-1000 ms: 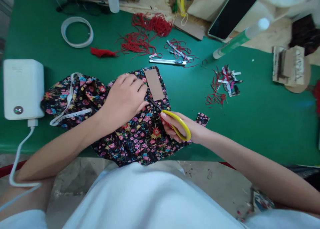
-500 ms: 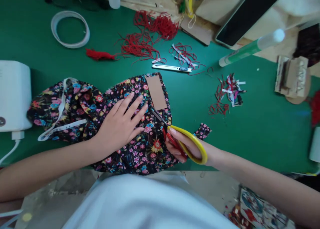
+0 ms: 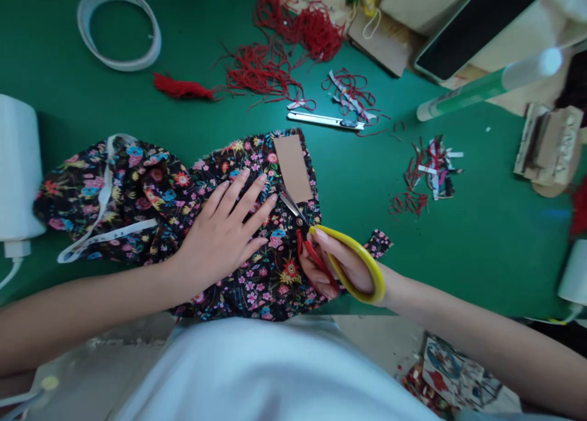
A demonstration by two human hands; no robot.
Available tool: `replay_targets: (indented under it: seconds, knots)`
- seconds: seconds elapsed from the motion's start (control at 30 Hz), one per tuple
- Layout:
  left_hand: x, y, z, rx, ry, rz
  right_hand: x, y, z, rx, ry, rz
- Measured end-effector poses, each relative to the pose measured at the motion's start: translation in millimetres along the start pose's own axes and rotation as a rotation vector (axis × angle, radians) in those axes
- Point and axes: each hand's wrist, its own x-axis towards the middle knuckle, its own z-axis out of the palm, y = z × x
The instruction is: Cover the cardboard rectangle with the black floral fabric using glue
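Your left hand (image 3: pixel 222 234) lay palm down on the cloth (image 3: pixel 275 249), its fingers straight and fanned apart, pressing on the fabric without gripping anything. Your right hand (image 3: pixel 347 262) was curled closed around the scissors (image 3: pixel 299 221), which had smooth, rounded loops, one yellow and one red, and slim metal blades. The tips pointed away from you and lay by the near end of the card (image 3: pixel 293 169), close to your left fingertips; you could not tell how far the blades stood apart.

The cloth was black with a dense print of small, bright flowers. It lay on the smooth green table (image 3: pixel 458 256) in front of you, fairly flat under your hand and bunched into soft folds to the left, where a narrow white strip (image 3: pixel 132 229) looped over it. The card, a stiff, matte brown rectangle, sat flat on the cloth near its far right edge.

Beyond the cloth you had a slender, metallic knife (image 3: pixel 316 119), a loose tangle of red thread (image 3: pixel 263 72) and a tight red bundle (image 3: pixel 181 87). A white ring (image 3: pixel 84 26) lay at the far left. Right of your cloth were a small flowered scrap (image 3: pixel 380 243) and stringy clippings (image 3: pixel 435 164).
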Motion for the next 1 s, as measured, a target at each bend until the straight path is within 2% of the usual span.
replay_targets:
  seconds: [0.23, 0.53, 0.8, 1.0]
  knots:
    - [-0.2, -0.3, 1.0, -0.006, -0.002, -0.002, 6.2, 0.1, 0.9, -0.017, 0.064, -0.033]
    - [1.0, -0.4, 0.1, -0.028, -0.015, -0.008, 8.1, 12.3, 1.8, -0.049, 0.134, -0.079]
    - [1.0, 0.2, -1.9, -0.028, -0.027, -0.008, 11.6, 14.9, 6.8, -0.01, 0.155, -0.13]
    - [1.2, 0.4, 0.8, -0.015, -0.005, -0.001, 11.9, 8.4, 7.4, 0.086, 0.06, -0.076]
